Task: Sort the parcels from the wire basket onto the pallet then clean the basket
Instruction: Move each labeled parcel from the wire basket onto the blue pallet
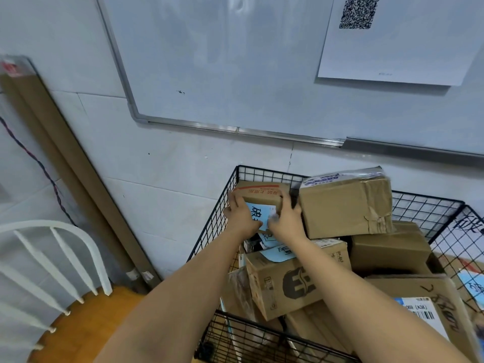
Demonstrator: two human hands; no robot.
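The left hand (pixel 242 218) and right hand (pixel 286 222) clasp small parcel (pixel 262 194); fingers curled.

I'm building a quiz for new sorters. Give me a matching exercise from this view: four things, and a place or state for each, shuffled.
Things:
1 red-taped box
2 plastic-topped box
3 emblem-printed box
4 QR sheet

States:
A on the whiteboard
B lower in the wire basket's pile, nearer the camera
C gripped by left hand and right hand
D side torn and crumpled

Pairs: 1-C, 2-D, 3-B, 4-A
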